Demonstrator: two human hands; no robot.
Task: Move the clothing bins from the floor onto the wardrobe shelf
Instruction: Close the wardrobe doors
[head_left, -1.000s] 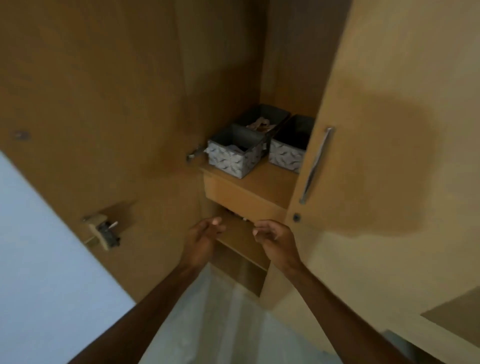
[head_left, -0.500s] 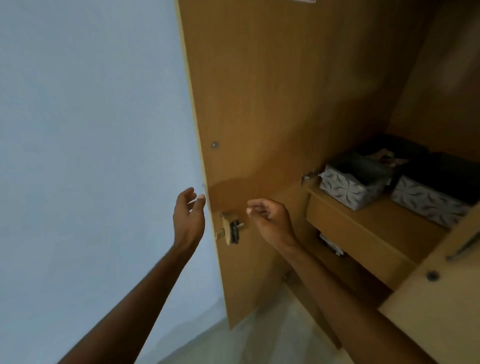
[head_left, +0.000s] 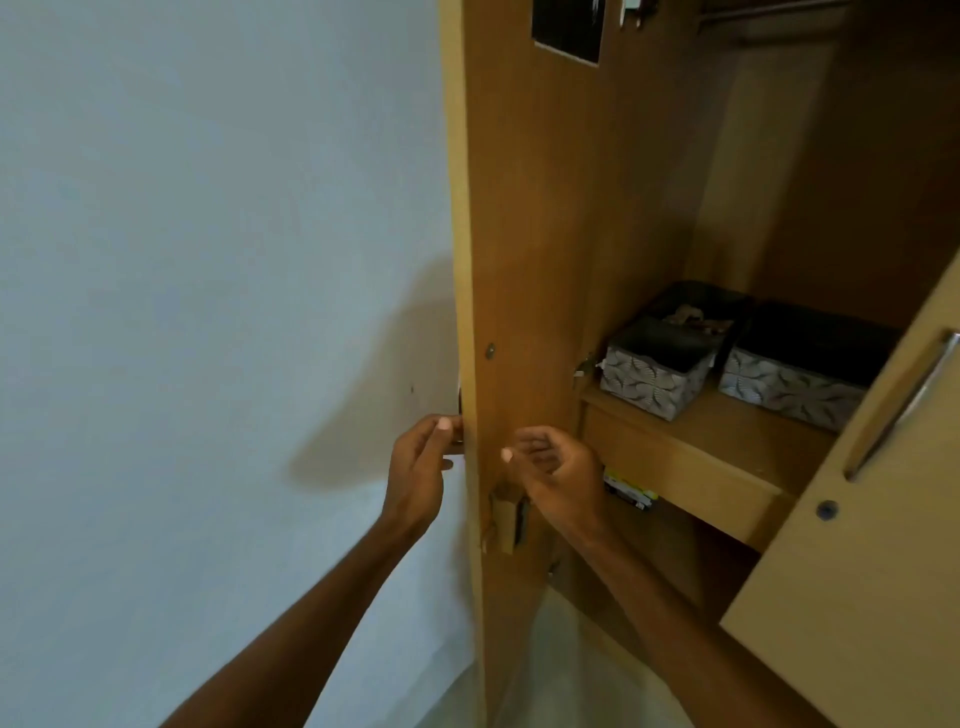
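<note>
Both hands (head_left: 488, 467) flank open door (head_left: 524, 260) edge; bins (head_left: 654, 364) on shelf (head_left: 691, 441).

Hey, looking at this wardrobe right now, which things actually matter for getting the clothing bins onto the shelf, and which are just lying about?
Part of the job:
- left patterned bin, on the shelf
- right patterned bin, beside it
- wardrobe shelf
- left door, with left hand at its edge and right hand near it

Just lying about:
- small items under the shelf
- dark patch on the door
- right door's handle
</note>
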